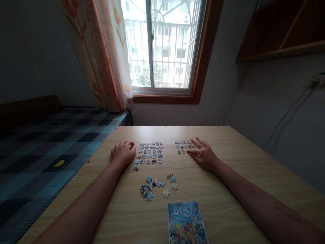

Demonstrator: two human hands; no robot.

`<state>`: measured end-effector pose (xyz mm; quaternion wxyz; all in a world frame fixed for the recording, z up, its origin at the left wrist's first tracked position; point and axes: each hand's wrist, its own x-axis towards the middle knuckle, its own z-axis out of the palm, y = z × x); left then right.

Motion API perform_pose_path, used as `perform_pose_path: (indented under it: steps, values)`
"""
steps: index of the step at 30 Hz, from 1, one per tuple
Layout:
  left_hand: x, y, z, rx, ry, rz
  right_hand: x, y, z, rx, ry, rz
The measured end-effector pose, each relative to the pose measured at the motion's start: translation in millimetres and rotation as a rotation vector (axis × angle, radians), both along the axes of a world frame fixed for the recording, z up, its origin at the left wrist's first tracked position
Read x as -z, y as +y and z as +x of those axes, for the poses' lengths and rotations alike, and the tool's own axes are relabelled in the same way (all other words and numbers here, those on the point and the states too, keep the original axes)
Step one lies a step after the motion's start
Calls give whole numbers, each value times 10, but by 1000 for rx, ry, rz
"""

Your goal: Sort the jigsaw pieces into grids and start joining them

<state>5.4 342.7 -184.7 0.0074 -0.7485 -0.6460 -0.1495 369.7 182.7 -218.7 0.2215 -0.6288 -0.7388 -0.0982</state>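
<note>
My left hand (123,152) rests on the table with its fingers curled in, to the left of a block of jigsaw pieces (148,152) set out in rows; its palm is hidden and no piece shows in it. My right hand (203,154) lies over the right side of a smaller group of jigsaw pieces (181,146), fingers spread. One fingertip appears to touch a piece at that group's lower edge. Nearer to me is a loose heap of pieces (147,191), with a pale piece (166,193) lying face down beside it.
A picture card reading "Bluey" (187,222) lies at the near side of the wooden table (228,210). To the left stands a bed with a checked cover (63,142). Beyond the table are a curtain (101,54) and a barred window (172,51). A shelf (284,51) hangs at right.
</note>
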Motion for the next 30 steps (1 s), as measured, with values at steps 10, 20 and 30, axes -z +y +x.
perform_pose_path:
  steps: [10,20,30]
  values:
    - [24,17,-8,0,-5,6,7,3,15,29,94,126]
    - [28,27,-10,6,5,6,43,33,45,-6,71,74]
    - [9,1,-5,7,6,8,20,18,15,-10,57,88]
